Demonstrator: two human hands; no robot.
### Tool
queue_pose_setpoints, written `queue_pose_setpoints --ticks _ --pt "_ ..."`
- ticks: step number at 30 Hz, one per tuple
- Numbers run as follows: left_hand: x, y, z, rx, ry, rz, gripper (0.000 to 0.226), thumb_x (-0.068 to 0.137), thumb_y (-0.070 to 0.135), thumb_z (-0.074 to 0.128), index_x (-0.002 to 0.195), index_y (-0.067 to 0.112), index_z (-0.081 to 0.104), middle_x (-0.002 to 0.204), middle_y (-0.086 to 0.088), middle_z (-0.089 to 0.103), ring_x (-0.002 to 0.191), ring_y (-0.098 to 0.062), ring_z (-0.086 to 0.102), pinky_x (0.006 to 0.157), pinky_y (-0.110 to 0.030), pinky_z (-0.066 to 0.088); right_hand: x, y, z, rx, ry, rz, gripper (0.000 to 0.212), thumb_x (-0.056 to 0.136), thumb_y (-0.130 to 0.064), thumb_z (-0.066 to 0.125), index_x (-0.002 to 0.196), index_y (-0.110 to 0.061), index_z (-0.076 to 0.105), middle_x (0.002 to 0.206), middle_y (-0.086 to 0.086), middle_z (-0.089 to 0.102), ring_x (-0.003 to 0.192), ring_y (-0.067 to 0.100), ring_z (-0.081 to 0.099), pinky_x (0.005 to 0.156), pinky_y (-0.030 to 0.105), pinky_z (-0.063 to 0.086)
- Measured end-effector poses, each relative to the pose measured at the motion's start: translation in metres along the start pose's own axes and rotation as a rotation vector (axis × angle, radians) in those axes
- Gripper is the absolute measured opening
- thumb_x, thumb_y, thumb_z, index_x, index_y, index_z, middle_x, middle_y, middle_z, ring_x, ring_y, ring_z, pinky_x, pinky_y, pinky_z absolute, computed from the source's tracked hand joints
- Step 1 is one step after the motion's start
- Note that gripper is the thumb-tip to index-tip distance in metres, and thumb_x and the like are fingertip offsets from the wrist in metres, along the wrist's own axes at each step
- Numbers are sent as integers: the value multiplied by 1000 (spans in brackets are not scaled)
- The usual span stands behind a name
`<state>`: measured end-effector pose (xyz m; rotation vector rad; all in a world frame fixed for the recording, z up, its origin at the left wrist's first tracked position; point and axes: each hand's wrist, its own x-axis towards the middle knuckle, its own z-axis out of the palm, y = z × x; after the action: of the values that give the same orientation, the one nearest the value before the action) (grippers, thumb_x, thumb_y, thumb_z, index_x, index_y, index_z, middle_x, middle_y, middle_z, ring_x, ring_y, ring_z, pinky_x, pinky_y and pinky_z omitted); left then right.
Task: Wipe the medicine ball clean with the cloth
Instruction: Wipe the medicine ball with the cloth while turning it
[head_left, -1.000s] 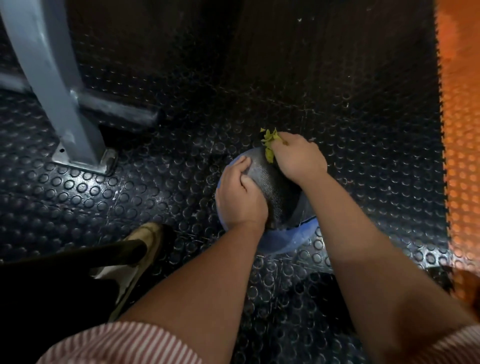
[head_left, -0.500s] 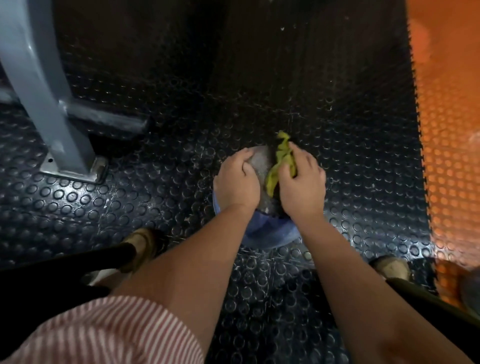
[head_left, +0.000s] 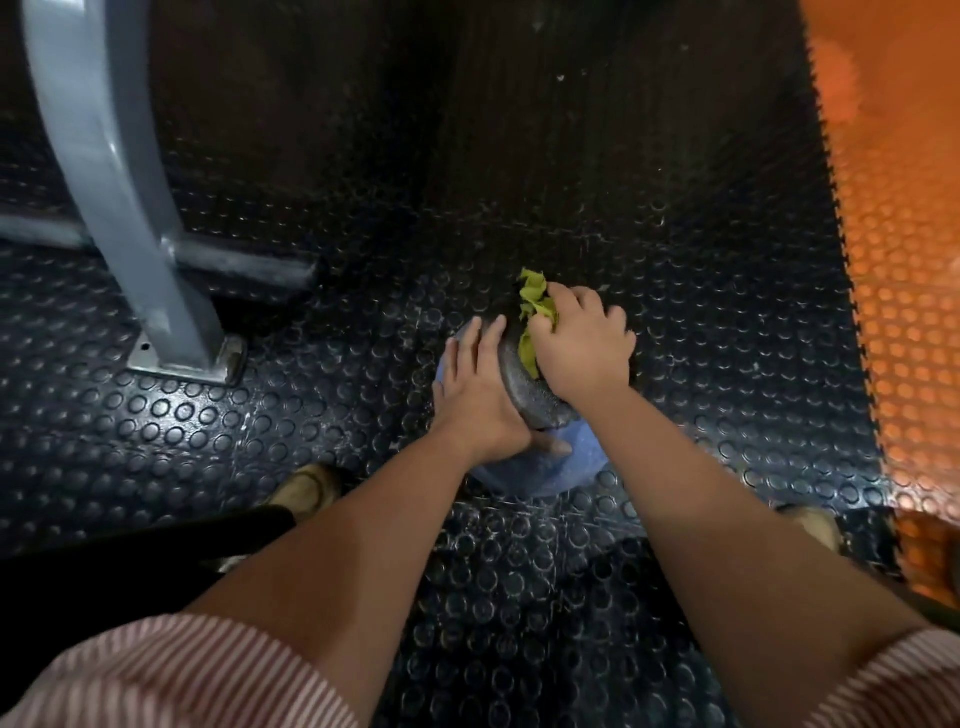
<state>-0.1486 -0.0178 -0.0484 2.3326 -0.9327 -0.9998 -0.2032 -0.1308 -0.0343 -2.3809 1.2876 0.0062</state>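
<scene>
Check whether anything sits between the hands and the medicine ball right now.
Nothing visible does. The left hand lies flat on the medicine ball, and the right hand presses the green cloth against its far side, with only that cloth between.

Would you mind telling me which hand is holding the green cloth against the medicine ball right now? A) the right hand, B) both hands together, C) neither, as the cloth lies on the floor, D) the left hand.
A: the right hand is bunched around the green cloth on top of the medicine ball, while the left hand lies flat on the ball's side with no cloth in it.
</scene>
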Motion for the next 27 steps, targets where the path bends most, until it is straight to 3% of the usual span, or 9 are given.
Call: queue_pose_setpoints --ticks 4,7,9,11,13,15,19,21,27 --pt "11 0 1 18 48 37 113 75 29 75 153 32 -6 160 11 -14 148 -20 -16 122 -46 3 -29 -10 10 -20 143 83 56 89 -37 38 144 -23 36 148 8 33 123 37 32 100 48 25" --pt "19 -7 6 109 110 68 106 76 46 70 154 25 1 160 6 -11 149 -20 -12 122 -42 2 -45 -4 14 -62 129 -137 70 75 -44 30 140 -23 43 146 8 38 120 37 33 95 49 29" --pt "21 -16 5 130 97 90 112 72 53 72 154 22 4 160 3 -10 148 -21 -13 122 -37 -3 -44 10 10 -127 56 -346 72 71 -47 31 139 -26 44 146 5 39 121 37 34 96 51 30" --pt "16 -20 3 93 45 84 133 59 58 82 155 20 -2 160 0 -12 147 -20 -15 121 -35 -6 -33 27 2 -174 -33 -563 71 70 -47 36 139 -31 43 146 2 40 123 36 34 98 53 30" --pt "8 -19 2 74 78 84 145 49 62 85 154 18 -5 159 3 -11 147 -18 -13 122 -39 -2 -21 43 -5 -144 -56 -647 72 67 -47 38 137 -32 45 144 1 42 122 35 37 98 52 31" --pt "5 -16 3 31 129 85 146 45 63 87 153 21 -1 159 7 -6 148 -18 -8 122 -43 5 -15 43 -5 -7 -3 -519 72 66 -46 37 135 -31 47 141 -1 44 120 30 38 97 48 34" --pt "6 -9 2 -44 124 60 142 44 58 89 152 31 2 158 13 -6 148 -16 -6 122 -45 6 -18 17 7 211 155 95 59 80 -44 39 139 -35 40 145 -5 38 124 27 36 101 46 30" --pt "8 -5 3 -61 138 47 140 45 55 90 152 32 4 159 12 -5 148 -17 -6 121 -47 7 -18 7 10 234 168 304 56 89 -41 42 143 -33 34 149 -1 33 127 32 33 104 48 25" --pt "8 -1 4 -84 128 32 132 54 41 91 152 33 4 159 10 -5 148 -17 -6 121 -48 8 -30 4 17 85 200 165 69 79 -42 35 145 -24 35 150 7 32 127 37 32 104 50 25"
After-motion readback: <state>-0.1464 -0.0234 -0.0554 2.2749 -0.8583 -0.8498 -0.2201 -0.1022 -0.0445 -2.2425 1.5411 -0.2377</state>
